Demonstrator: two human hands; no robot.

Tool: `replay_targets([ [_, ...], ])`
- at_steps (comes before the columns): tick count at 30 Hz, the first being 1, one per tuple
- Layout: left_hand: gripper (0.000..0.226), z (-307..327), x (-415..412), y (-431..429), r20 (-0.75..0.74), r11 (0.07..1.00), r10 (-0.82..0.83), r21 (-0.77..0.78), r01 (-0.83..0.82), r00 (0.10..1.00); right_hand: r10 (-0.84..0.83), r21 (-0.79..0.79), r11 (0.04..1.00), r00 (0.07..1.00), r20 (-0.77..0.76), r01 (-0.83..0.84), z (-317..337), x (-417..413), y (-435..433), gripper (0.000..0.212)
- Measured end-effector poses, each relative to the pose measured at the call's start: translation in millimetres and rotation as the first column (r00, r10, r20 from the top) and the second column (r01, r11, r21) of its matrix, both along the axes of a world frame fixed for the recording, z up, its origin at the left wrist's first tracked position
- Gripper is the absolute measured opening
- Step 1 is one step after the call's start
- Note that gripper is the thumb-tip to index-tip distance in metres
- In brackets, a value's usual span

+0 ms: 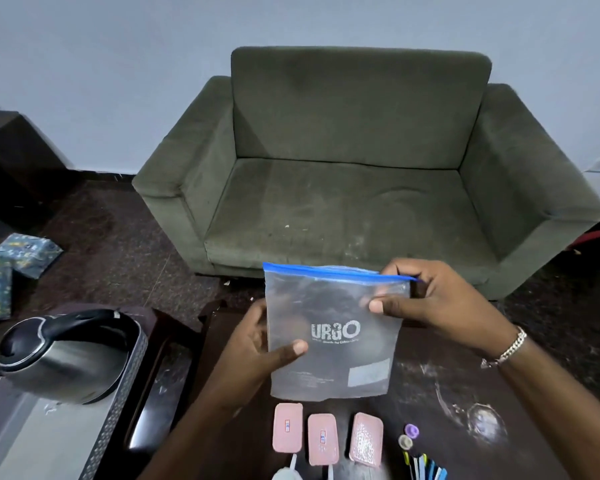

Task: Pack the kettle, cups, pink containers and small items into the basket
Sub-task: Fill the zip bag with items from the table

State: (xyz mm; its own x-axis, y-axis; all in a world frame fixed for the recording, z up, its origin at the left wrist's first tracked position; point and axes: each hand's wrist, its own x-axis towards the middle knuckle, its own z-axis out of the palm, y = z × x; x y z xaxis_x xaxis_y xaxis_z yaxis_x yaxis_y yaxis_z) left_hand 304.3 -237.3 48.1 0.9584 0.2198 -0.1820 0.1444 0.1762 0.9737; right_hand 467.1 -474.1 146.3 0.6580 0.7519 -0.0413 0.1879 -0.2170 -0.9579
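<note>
Two hands and their forearms show, both uncovered down to the lower edge of the view. The right hand (440, 299) has a bracelet (510, 346) at the wrist: a silvery, flat chain of broad, close-set links that catch the light, with a small loose end or clasp hanging at the wrist's near side. The left hand (257, 344) and its wrist are bare. The fingers (378, 304) have short, trimmed nails, plainest on the two thumbs.
</note>
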Motion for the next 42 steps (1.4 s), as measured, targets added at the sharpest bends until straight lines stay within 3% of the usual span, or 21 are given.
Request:
replay_targets([
  [4,0.054,7,15,-13,0.024,0.989,0.115,-0.091,-0.112,0.993,-0.115,0.213,0.959,0.942,-0.314,0.188,-16,-5,-8,0.067],
  [8,0.048,-3,20,-21,-0.033,0.983,0.171,-0.065,-0.173,0.985,-0.309,0.101,0.921,0.861,-0.403,0.377,-67,-30,-19,0.086],
  [12,0.047,-12,24,-25,-0.011,0.981,0.176,0.084,-0.174,0.984,-0.437,0.092,0.863,0.825,-0.357,0.497,-93,-40,-27,0.081],
  [17,0.079,-19,23,-33,-0.036,0.952,0.263,0.173,-0.253,0.964,-0.481,0.140,0.842,0.843,-0.241,0.520,-94,-37,-29,0.056],
  [22,0.050,-19,28,-31,-0.015,0.968,0.156,0.201,-0.150,0.988,-0.517,0.134,0.832,0.839,-0.167,0.539,-96,-30,-31,0.039],
  [30,0.036,-18,31,-31,0.010,0.855,0.282,0.450,-0.256,0.959,-0.535,-0.061,0.836,0.834,0.134,0.546,-101,-29,-18,0.028],
  [32,0.032,-20,31,-30,0.027,0.842,0.317,0.453,-0.295,0.948,-0.520,-0.065,0.849,0.851,0.067,0.524,-102,-27,-13,0.028],
  [36,0.027,-25,30,-21,0.023,0.893,0.324,0.324,-0.313,0.946,-0.481,-0.013,0.870,0.842,-0.243,0.493,-102,-27,-2,0.040],
  [39,0.032,-30,29,-11,0.015,0.906,0.313,0.295,-0.304,0.950,-0.512,-0.010,0.850,0.821,-0.254,0.527,-103,-26,6,0.037],
  [42,0.038,-35,25,-2,0.017,0.890,0.327,0.331,-0.314,0.945,-0.500,-0.105,0.865,0.861,-0.094,0.490,-104,-26,14,0.035],
])
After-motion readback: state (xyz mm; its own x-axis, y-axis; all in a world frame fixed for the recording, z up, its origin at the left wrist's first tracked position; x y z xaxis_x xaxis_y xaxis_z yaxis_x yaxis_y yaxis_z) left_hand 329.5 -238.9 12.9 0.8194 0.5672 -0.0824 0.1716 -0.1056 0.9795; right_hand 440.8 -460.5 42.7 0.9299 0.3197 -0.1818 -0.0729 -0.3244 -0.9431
